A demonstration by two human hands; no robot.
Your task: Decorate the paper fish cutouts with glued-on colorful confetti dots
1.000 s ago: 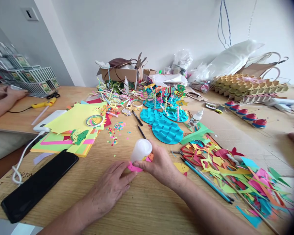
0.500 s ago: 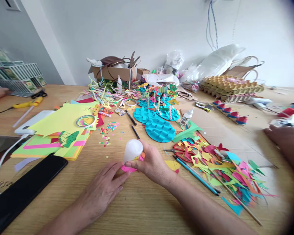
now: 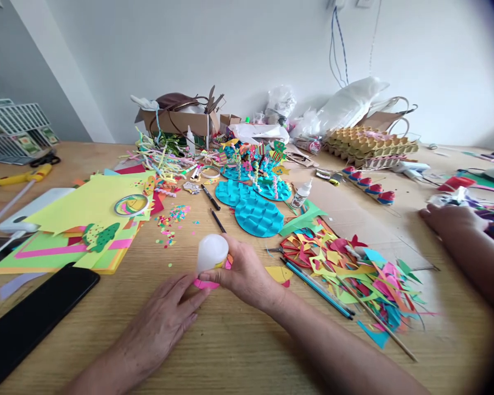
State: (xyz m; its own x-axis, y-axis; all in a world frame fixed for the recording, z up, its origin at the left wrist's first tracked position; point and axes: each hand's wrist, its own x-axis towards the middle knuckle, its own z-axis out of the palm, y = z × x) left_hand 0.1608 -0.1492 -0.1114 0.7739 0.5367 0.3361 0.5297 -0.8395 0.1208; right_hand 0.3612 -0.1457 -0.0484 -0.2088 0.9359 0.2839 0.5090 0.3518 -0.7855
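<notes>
Head feed, I log: wooden table [image 3: 234, 345]; left hand [image 3: 160, 310] over it, whether pinching I cannot tell; right hand [image 3: 249, 274] curled round a white container [image 3: 212, 252] between both hands; pink paper [image 3: 206, 285] at the container's lower end, by the left fingertips.

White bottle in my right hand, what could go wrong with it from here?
Anything dripping from the bottle might wet the left hand, which is right at the pink paper cutout. The right hand could brush the yellow paper fish lying near its wrist. Loose confetti beyond the bottle could scatter if bumped.
</notes>
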